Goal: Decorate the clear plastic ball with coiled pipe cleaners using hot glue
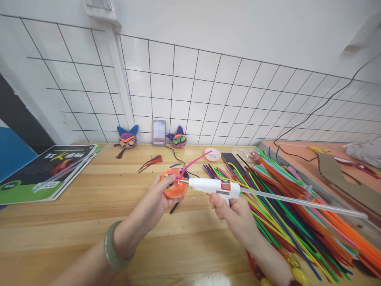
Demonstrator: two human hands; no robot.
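My left hand [160,194] is closed around a round orange ball [175,192] that has coloured pipe cleaners on its surface. One pink pipe cleaner [195,160] sticks up from the ball toward the upper right. In my right hand [230,208] is a white hot glue gun [208,184], its fingers wrapped round the handle. The metal nozzle points left and reaches the ball's right side; whether it touches cannot be made out. A long clear glue stick [297,198] runs out of the gun's back end.
Many loose pipe cleaners [285,214] cover the table's right side. Behind the ball stand two finished cat-like heads [127,137] and a propped phone [158,133]. A pink dish [212,155], a dark phone [232,162] and a yarn bundle [151,161] lie nearer. A magazine [50,171] lies left.
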